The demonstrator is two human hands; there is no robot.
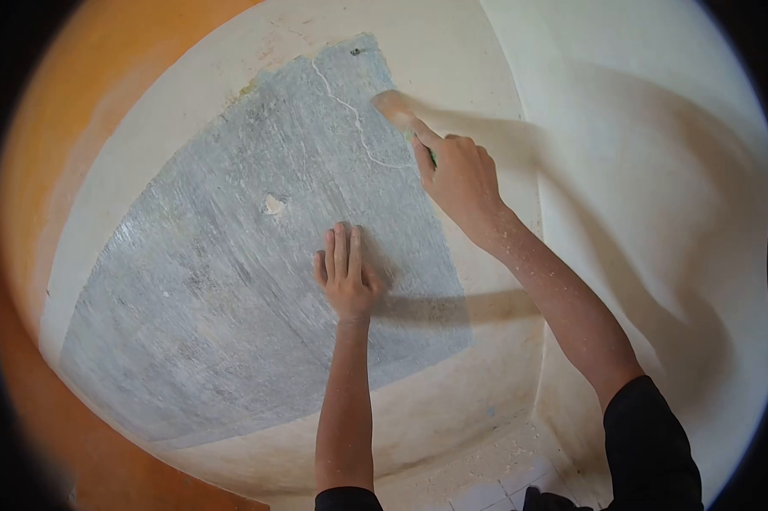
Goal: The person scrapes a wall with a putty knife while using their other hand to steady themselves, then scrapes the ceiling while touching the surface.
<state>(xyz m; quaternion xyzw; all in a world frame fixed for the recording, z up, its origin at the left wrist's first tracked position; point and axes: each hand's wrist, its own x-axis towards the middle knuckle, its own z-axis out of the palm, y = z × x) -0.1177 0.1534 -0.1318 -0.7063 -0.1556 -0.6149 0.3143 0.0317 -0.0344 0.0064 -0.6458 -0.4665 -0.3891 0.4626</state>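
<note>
The left hand is placed palm-down on the grey area of the wall; its fingers are extended upward and slightly spread, the thumb lies off to the right side, and it has hold of nothing visible. The right hand is closed around the handle of a scraper; the index finger is extended along the tool toward the blade, and a small green part of the handle shows between the fingers. The scraper is located at the upper right edge of the grey area, above and to the right of the left hand; its blade points up and to the left, and appears to lie against the surface, although contact cannot be confirmed from this angle. A thin, pale, irregular line runs down the grey area to the left of the blade, then bends right toward the edge; a small dark spot is situated near the top, and a pale chipped patch lies above and to the left of the left hand. A cream border surrounds the grey area; an orange surface adjoins it at the left, a pale side wall stands at the right, and both forearms carry light specks.
</note>
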